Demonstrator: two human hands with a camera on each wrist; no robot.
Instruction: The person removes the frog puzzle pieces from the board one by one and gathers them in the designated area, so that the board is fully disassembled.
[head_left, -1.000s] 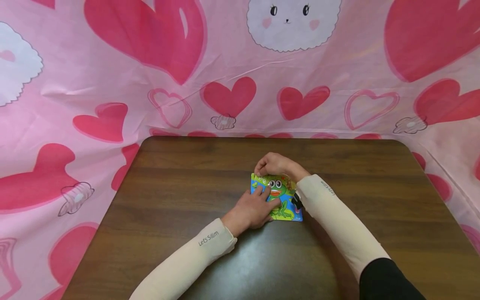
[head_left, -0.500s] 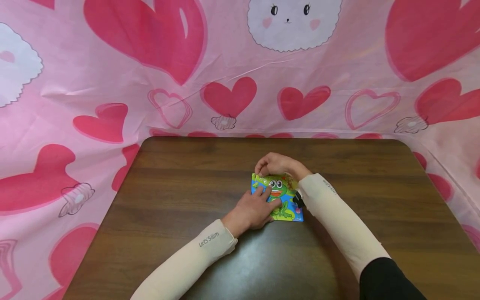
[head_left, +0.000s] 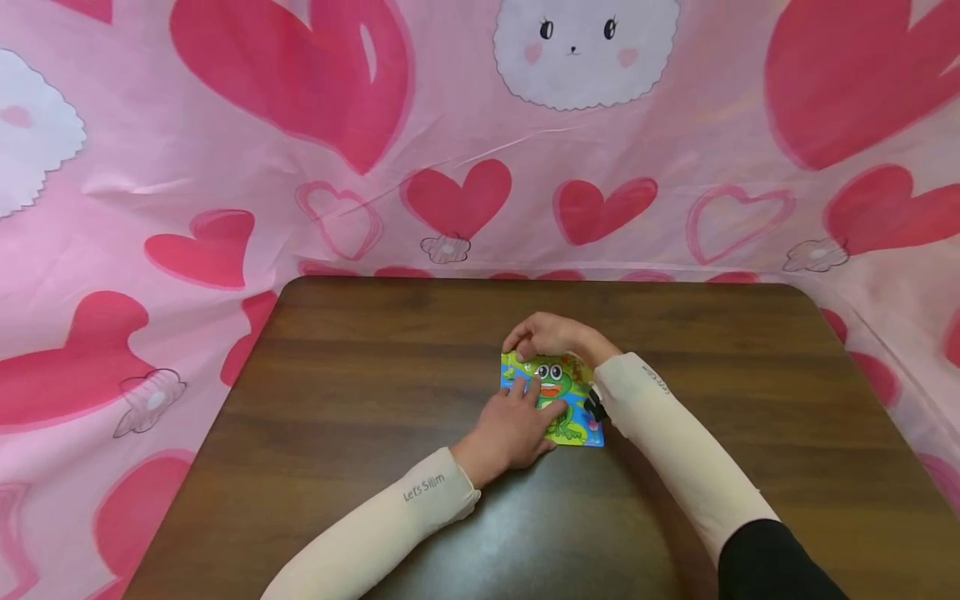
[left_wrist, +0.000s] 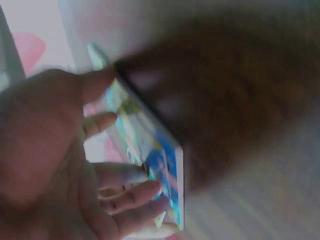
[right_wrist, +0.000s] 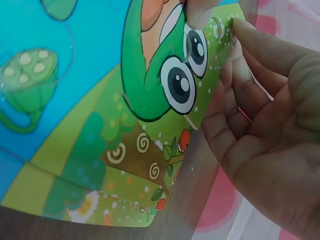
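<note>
A frog jigsaw puzzle [head_left: 572, 425], blue and green with cut lines across it, lies on the table near the middle in the head view. My left hand [head_left: 513, 429] rests on it with fingers spread over the picture. In the left wrist view its thumb [left_wrist: 97, 85] meets the near edge. At the far left corner my right hand [head_left: 542, 336] pinches a puzzle piece [right_wrist: 200, 95] bearing frog eyes. Its thumb [right_wrist: 262, 45] is at the front, with the other fingers behind the edge. That piece's edge juts out from the piece beside it in the right wrist view.
The brown wooden table [head_left: 360, 383] extends around the puzzle on all sides. Pink heart-print cloth [head_left: 525, 133] hangs behind and beside it. A small black item [head_left: 594, 403] shows by the right cuff, overlapping the puzzle's right side.
My left hand has shifted slightly to the right over the puzzle. The right thumb now shows lower on the puzzle's far edge. The puzzle stays in place and the head view tilts slightly.
</note>
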